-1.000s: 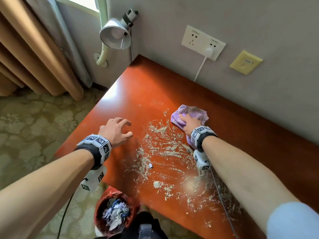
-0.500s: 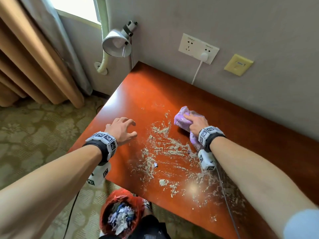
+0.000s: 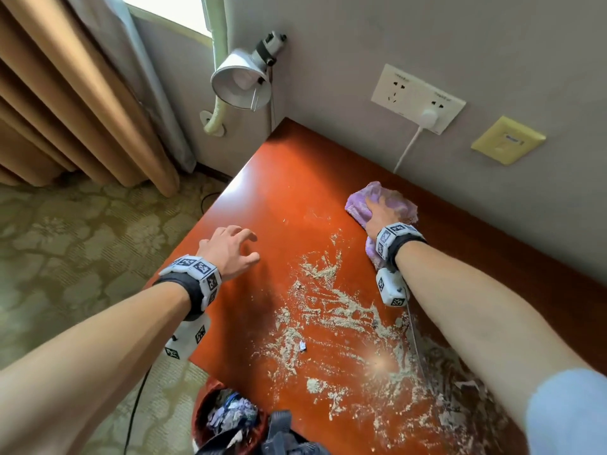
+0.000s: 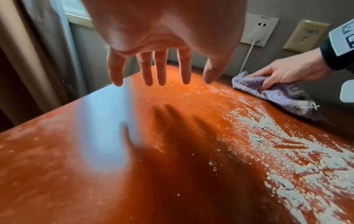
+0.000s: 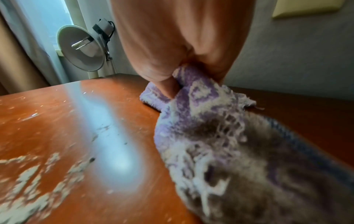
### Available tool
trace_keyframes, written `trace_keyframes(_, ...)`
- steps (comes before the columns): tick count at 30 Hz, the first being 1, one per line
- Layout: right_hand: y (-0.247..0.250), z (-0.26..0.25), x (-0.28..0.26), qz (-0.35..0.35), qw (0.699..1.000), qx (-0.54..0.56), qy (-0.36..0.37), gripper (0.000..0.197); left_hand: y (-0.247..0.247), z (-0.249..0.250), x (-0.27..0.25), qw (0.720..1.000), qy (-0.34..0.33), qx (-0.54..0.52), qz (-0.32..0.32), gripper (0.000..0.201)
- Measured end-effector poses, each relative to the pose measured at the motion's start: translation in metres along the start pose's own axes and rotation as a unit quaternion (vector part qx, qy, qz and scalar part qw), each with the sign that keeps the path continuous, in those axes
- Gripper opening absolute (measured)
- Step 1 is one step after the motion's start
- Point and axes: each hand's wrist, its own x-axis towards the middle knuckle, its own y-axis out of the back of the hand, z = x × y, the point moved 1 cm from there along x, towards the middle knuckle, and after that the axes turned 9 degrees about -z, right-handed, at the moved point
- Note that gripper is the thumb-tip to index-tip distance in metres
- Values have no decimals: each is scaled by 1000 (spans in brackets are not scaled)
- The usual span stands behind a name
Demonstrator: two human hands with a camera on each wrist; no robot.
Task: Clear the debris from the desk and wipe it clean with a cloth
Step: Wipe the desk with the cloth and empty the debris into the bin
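A red-brown wooden desk [image 3: 295,178] carries a wide smear of pale crumbly debris [image 3: 328,310] across its middle and front. My right hand [image 3: 377,215] grips a bunched purple patterned cloth [image 3: 394,201] and holds it against the desk near the back wall, beyond the debris. The right wrist view shows the cloth [image 5: 201,121] pinched under my thumb, its trailing end dusted with debris. My left hand [image 3: 230,251] hovers just above a bare patch at the desk's left side, fingers [image 4: 147,75] spread and holding nothing. In the left wrist view the cloth [image 4: 283,94] lies right of the debris [image 4: 287,144].
A red bin [image 3: 226,415] holding paper scraps stands on the carpet below the desk's front edge. A clamp lamp [image 3: 241,80] hangs past the far left corner. A white plug [image 3: 428,119] and its cable drop behind the desk. Curtains [image 3: 82,93] hang at left.
My right hand has pushed the cloth farther back, closer to the wall. The left hand has stayed at about the same spot over the desk.
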Motion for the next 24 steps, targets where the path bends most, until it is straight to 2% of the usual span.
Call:
trace_keyframes(3, -7, -17, -6, -7, 1000, -22, 20, 75, -4, -1, -1, 1000, -3, -13, 9, 39)
trace_keyframes(5, -10, -27, -19, -27, 997, -47, 51, 68, -9, 0, -6, 1000, -5, -20, 12, 39)
trace_keyframes(9, -33, -40, -41, -68, 983, -79, 149, 51, -20, 3, -19, 1000, -13, -23, 1, 39)
trace_keyframes(12, -55, -43, -63, -76, 977, -85, 178, 57, -25, 4, -29, 1000, -24, -18, 2, 39)
trace_keyframes(17, -83, -38, -94, -82, 977, -87, 175, 76, -28, 3, -41, 1000, -28, -12, 6, 40)
trace_keyframes(21, -77, -30, -98, -94, 977, -46, 187, 74, -30, 0, -48, 999, -31, -9, 5, 41)
trace_keyframes(24, -59, -20, -90, -47, 983, 17, 176, 70, -28, -5, -48, 1000, -24, -16, 6, 42)
